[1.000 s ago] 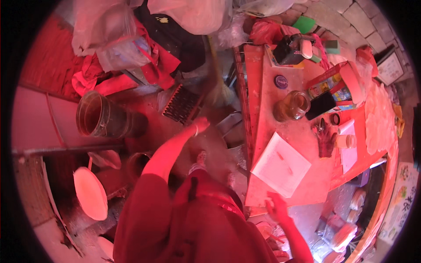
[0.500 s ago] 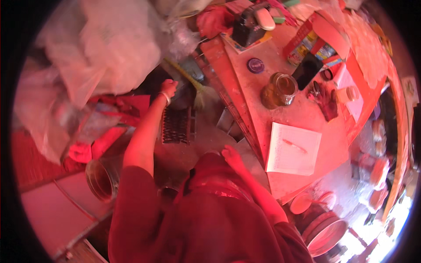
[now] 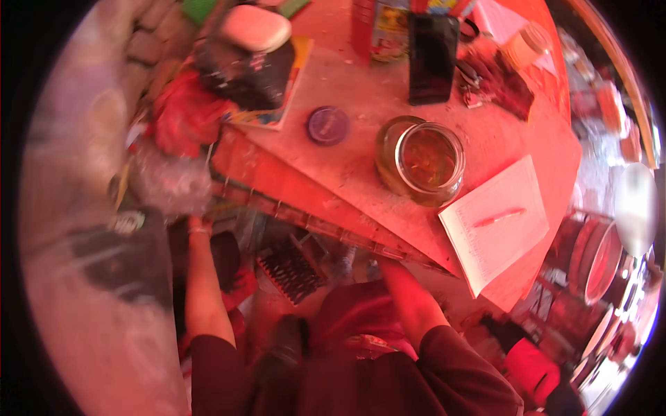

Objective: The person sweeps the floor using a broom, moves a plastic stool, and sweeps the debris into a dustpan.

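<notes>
The left hand [image 3: 196, 220] reaches up at about 9 o'clock into crumpled clear plastic [image 3: 170, 184] beside the desk [image 3: 361, 166]; its fingers are blurred, so their spread cannot be told. The right hand is hidden under the desk edge near 6 o'clock, below the glass jar [image 3: 422, 161] and notebook [image 3: 496, 222].

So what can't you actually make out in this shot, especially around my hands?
- Left hand: head view, lost in motion blur and crumpled clear plastic; grip unreadable.
- Right hand: head view, hidden under the table edge; only the forearm shows.
- Jar contents: too blurred to identify.
- Notepad writing: too small.
</notes>
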A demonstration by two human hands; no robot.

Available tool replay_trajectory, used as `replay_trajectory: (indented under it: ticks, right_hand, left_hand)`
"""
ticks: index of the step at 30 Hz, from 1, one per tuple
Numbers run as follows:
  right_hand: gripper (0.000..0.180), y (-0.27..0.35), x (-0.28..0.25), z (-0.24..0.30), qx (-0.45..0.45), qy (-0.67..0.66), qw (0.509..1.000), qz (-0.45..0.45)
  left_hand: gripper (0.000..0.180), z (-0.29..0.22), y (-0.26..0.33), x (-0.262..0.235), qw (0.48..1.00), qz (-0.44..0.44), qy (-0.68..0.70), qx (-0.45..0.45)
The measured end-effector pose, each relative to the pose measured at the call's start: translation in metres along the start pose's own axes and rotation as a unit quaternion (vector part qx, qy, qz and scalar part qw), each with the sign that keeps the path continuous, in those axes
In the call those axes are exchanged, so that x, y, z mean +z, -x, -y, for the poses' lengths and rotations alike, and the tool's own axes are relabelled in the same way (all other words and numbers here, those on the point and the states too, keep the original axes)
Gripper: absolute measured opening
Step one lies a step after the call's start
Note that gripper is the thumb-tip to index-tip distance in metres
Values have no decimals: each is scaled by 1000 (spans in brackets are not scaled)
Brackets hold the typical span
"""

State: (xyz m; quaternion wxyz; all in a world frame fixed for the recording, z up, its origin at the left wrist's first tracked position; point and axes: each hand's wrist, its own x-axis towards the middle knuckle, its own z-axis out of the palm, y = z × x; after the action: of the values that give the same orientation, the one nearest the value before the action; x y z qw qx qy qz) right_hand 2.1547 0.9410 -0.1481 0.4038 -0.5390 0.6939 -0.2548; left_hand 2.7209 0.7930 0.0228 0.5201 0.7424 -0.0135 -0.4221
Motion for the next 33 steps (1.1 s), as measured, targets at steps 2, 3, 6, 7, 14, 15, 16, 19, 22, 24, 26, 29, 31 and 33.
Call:
replay_trajectory:
  ticks: [2, 3, 6, 7, 14, 15, 16, 19, 22, 24, 26, 29, 31, 33]
  right_hand:
    - [44, 7, 2, -13, 43, -51, 998, -16]
    - [44, 21, 6, -16, 61, -78, 995, -22]
    - [44, 23, 19, -7, 117, -155, 979, -55]
    - [44, 13, 12, -15, 148, -165, 971, -86]
    - [44, -3, 3, 45, 249, -308, 900, -182]
    - [44, 1, -11, 44, 259, -325, 888, -199]
    - [44, 69, -46, 20, 267, -342, 875, -214]
    - [44, 46, -88, 49, 261, -413, 834, -258]
    - [45, 87, -129, 68, 243, -478, 792, -292]
    - [53, 108, -133, 53, 296, -514, 758, -271]
    - [51, 122, -165, 76, 352, -467, 760, -283]
    - [34, 159, -232, 110, 424, -422, 761, -249]
    - [40, 187, -207, 39, 410, -421, 755, -291]
    - [47, 209, -224, 37, 394, -422, 749, -326]
  left_hand:
    - [52, 10, -42, -17, 998, 60, 34, 5]
    - [49, 11, -57, -34, 979, 87, -89, 158]
    - [46, 4, -71, -30, 950, 117, -108, 269]
    - [47, 5, -70, 9, 992, 83, 85, 37]
    - [57, 20, 20, 42, 986, 149, 72, 30]
    - [57, 31, 39, 56, 984, 164, 62, 16]
    - [55, 43, 75, 69, 980, 195, 0, 22]
    - [49, 62, 132, 80, 954, 262, -127, 71]
    - [42, 84, 189, 101, 860, 333, -305, 236]
    - [34, 90, 260, 121, 710, 376, -483, 347]
    - [25, 94, 321, 133, 700, 461, -411, 359]
    - [24, 101, 381, 147, 612, 596, -354, 381]
    - [25, 102, 430, 160, 526, 677, -341, 387]
    - [30, 100, 479, 168, 448, 729, -330, 400]
